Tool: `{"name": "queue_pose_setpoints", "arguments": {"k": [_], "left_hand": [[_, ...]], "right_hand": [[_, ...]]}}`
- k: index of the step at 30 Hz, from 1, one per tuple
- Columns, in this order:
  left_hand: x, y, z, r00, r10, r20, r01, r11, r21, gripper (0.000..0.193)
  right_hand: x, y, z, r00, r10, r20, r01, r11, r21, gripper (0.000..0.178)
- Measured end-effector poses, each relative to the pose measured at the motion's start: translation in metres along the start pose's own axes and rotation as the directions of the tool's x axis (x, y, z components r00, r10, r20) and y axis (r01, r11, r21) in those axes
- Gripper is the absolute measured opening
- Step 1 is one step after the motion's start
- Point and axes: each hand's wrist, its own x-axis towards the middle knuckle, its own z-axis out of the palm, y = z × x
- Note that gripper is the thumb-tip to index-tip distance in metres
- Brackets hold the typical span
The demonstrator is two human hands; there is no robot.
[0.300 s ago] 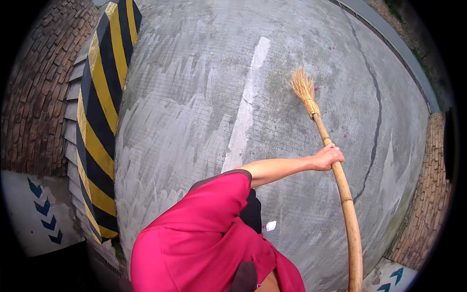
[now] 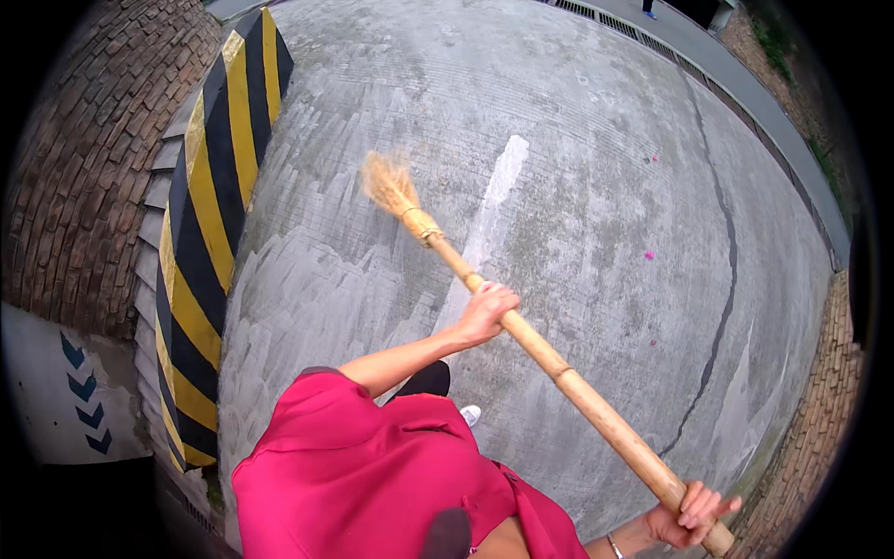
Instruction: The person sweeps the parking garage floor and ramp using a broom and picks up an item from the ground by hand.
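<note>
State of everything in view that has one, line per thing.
Left hand: closed on handle, nearer bristles
Right hand: around handle near its lower end, one finger extended
Broom: held slantwise, bristles splayed, blurred; floor contact unclear
Floor: cracked on right
Pink bit: loose on floor

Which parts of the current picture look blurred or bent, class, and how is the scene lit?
Head view: broom bristles smeared, probably by motion; head view: striped barrier bowed by the fisheye, corners black; head view: soft, even light, no hard shadows on the concrete.
</note>
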Motion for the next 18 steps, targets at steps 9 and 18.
{"name": "queue_pose_setpoints", "arguments": {"k": [9, 18], "left_hand": [[-0.046, -0.26, -0.095, 0.787, -0.538, -0.303, 0.611, 0.748, 0.259, 0.012], [0.376, -0.228, 0.011, 0.982, -0.042, -0.186, 0.017, 0.991, -0.135, 0.014]], "right_hand": [[0.104, 0.382, 0.107, 0.718, 0.568, 0.402, -0.656, 0.746, 0.118, 0.022], [0.275, 0.293, 0.119, 0.986, 0.13, 0.107, -0.083, 0.927, -0.365, 0.023]]}}
